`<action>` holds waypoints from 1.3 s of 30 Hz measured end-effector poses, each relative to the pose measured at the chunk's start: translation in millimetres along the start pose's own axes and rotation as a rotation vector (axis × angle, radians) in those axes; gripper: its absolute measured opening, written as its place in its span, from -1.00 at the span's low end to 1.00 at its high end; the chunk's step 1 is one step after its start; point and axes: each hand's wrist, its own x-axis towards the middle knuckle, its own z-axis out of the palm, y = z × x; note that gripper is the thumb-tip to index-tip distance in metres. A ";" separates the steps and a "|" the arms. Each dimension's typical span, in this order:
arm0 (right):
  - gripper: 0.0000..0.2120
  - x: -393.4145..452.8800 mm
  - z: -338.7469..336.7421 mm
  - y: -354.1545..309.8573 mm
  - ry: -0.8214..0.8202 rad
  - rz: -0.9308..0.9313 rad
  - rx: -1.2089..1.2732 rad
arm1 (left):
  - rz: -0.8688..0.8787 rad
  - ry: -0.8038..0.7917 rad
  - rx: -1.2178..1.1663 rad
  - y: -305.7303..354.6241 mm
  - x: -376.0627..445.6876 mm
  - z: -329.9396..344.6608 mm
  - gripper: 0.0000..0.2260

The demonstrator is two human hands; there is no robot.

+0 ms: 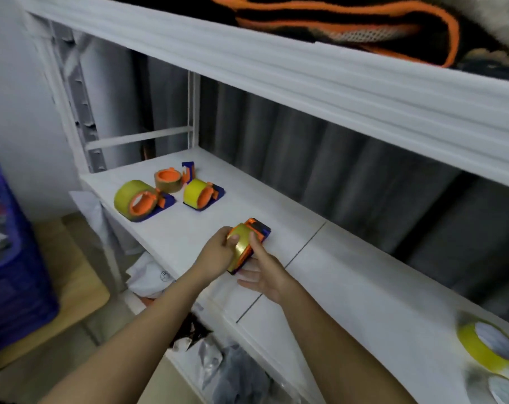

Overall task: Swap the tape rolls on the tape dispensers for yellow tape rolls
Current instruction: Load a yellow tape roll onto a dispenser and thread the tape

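On the white shelf [349, 287] I hold an orange-and-blue tape dispenser [257, 230] carrying a yellow tape roll [240, 246]. My left hand [218, 252] grips the roll from the left, thumb on top. My right hand [262, 272] holds the dispenser from the right, thumb against its orange side, fingers spread underneath. Further back stand two more dispensers with yellow rolls, a large one [136, 199] and a smaller one [199, 193]. Behind them lies a brownish roll with an orange core [168, 180]. A spare yellow roll [489, 345] lies at the shelf's right end.
A blue dispenser part [188, 169] stands upright behind the brownish roll. Another roll [506, 389] is cut off at the lower right corner. An upper shelf [305, 68] overhangs the work area. A blue crate [11, 258] sits at left; bags lie on the lower level.
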 end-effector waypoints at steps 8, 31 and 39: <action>-0.32 65.3 42.7 -33.2 0.104 0.071 -0.294 | -0.224 0.190 -0.009 -34.5 75.8 -79.8 -0.67; -0.84 160.0 79.1 -85.1 0.197 -0.385 -0.779 | -0.039 0.221 0.625 -60.2 134.8 -152.5 -0.70; -0.75 224.0 143.4 -125.5 0.185 -0.647 -1.199 | -0.023 0.303 0.925 -56.1 167.3 -200.1 -0.68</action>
